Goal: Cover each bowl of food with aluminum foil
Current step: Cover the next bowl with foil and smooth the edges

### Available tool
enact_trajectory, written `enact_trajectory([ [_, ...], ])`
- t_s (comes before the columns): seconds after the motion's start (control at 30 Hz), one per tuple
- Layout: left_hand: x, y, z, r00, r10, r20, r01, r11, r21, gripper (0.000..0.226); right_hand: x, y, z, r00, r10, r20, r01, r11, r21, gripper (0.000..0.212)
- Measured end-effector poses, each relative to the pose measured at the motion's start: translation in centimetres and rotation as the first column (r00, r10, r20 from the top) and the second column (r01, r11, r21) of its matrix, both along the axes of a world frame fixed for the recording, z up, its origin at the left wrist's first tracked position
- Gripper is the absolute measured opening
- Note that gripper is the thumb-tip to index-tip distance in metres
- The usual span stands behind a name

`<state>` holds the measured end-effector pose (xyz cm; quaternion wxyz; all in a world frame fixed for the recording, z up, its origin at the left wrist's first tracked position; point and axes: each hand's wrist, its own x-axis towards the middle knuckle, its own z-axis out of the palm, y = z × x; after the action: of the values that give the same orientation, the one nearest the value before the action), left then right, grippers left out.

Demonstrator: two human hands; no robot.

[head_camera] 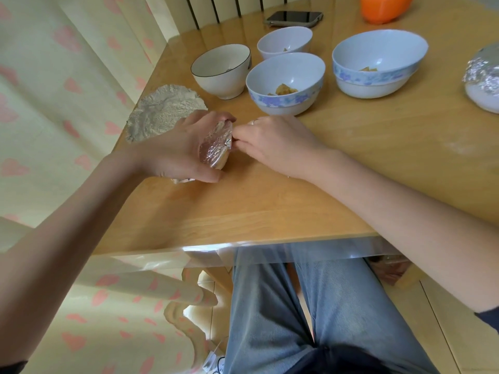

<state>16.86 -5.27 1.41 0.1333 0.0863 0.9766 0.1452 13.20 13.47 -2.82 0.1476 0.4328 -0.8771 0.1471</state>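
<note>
The left hand (pixel 172 149) has its grip closed round a folded, crinkled wad of foil (pixel 216 145) at the glossy wooden counter's (pixel 270 201) left side, while the right hand (pixel 272 143) pinches the wad's edge. A crumpled round foil sheet (pixel 162 112) lies just beyond. Four smooth ceramic bowls (pixel 286 83) stand uncovered further back, a foil-wrapped bowl (pixel 483 85) far right; heart-print curtains (pixel 54 103) hang left.

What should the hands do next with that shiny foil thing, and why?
Probably pull the foil roll open a bit more. The left hand grips the roll and the right hand pinches its loose edge, but hardly any sheet is out. Four bowls still sit open, the nearest being the flowered bowl, and it needs a sheet big enough to cover it.
</note>
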Motion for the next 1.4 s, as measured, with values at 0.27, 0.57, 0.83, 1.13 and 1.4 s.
enact_trajectory([
  [0.27, -0.4, 4.0, 0.4, 0.982, 0.164, 0.097, -0.108, 0.899, -0.424, 0.147, 2.1, 2.7, -0.7, 0.961, -0.155, 0.23, 0.2, 0.962, -0.185, 0.016],
  [0.57, -0.6, -0.2, 2.2, 0.968, -0.172, 0.184, 0.234, 0.884, -0.405, 0.148, 5.5, 0.4, -0.6, 0.93, -0.198, 0.311, 0.269, 0.941, -0.205, 0.027],
  [0.83, -0.5, 0.8, 1.1, 0.982, -0.178, 0.055, 0.186, 0.948, -0.257, 0.12, 5.4, -1.2, -0.2, 0.87, -0.333, 0.365, 0.413, 0.895, -0.17, 0.035],
  [1.13, 3.1, 0.6, 1.5, 1.0, 0.0, 0.012, 0.002, 0.989, -0.147, 0.128, 5.0, 3.3, 0.2, 0.809, -0.215, 0.548, 0.427, 0.855, -0.295, 0.021],
  [1.4, 5.5, 1.7, -5.5, 0.575, 0.816, -0.057, -0.226, 0.225, 0.948, 0.055, 1.5, -4.4, 0.4, 0.672, 0.086, 0.736, 0.553, 0.603, -0.575, 0.028],
])
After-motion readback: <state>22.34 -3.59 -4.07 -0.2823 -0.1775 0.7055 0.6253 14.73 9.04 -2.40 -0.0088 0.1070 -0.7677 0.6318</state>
